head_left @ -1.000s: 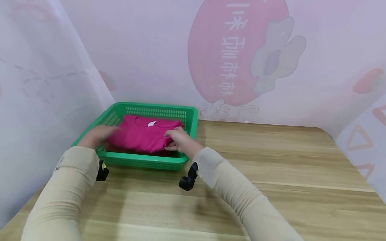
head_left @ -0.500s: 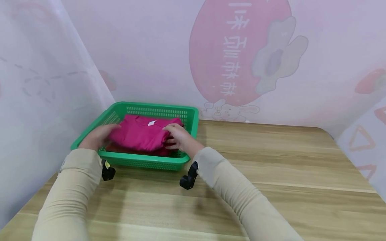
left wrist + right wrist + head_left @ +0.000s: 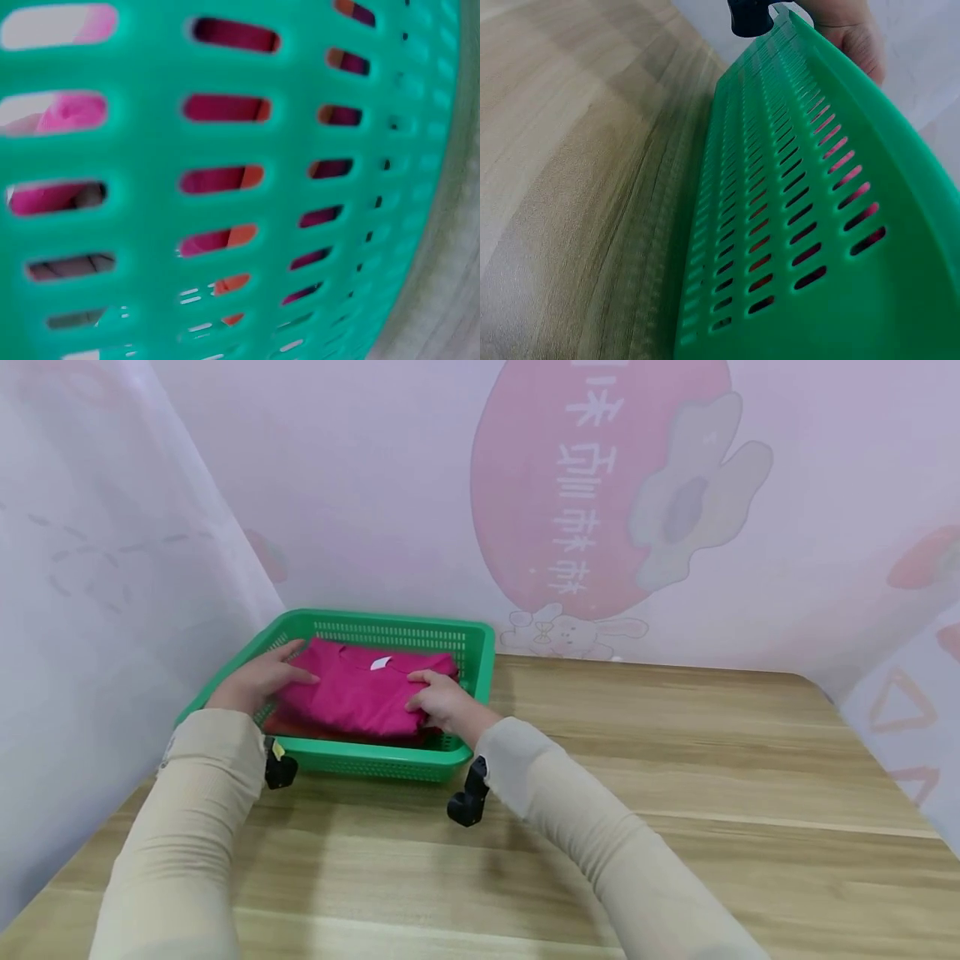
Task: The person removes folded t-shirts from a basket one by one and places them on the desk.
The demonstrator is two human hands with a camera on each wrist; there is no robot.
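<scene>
A folded magenta shirt with a white neck label lies in a green plastic basket. Some red-orange cloth shows under its front left edge. My left hand rests at the shirt's left edge, thumb and forefinger spread apart over the fabric. At the opposite edge, my right hand pinches the cloth between thumb and fingers. The left wrist view looks through the slotted basket wall at magenta and orange cloth. In the right wrist view, the basket's rim hides most of the cloth, and a hand appears beyond it.
The basket stands on a wood-grain table, close to a pale printed backdrop behind it and another sheet on the left. Black wrist-camera mounts hang under both cuffs, near the basket's front wall.
My left hand has shifted slightly right, onto the shirt's left edge. The right hand has stayed at the right edge, its fingers closing on the cloth. The basket has kept its place.
</scene>
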